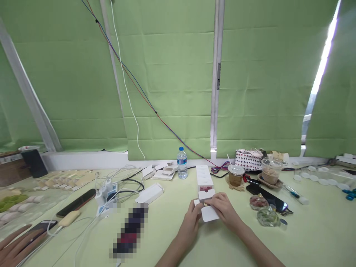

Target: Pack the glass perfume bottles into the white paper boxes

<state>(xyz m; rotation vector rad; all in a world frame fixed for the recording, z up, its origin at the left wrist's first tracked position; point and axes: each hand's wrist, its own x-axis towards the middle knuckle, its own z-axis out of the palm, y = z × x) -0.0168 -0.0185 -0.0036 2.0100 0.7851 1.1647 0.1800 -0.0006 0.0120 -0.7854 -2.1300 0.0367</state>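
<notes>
Between my two hands is a small white cardboard box (210,214) with its flaps standing open. My left hand (191,219) grips the box from its left side, fingers curled round it. My right hand (224,210) is closed at the right side, its fingertips bent in over the box opening. Something small and gold-coloured shows at the fingertips, too small to name. Just beyond the hands stretches a row of white boxes (204,175); the nearest has a dark pink picture on its face.
A water bottle (182,165) and flattened white cartons (164,172) stand behind. Right are a drink cup (236,175), a black phone (267,198) and clear bags (268,216). Left lie a power strip (104,207) with cables and another person's hand (20,244) on a phone.
</notes>
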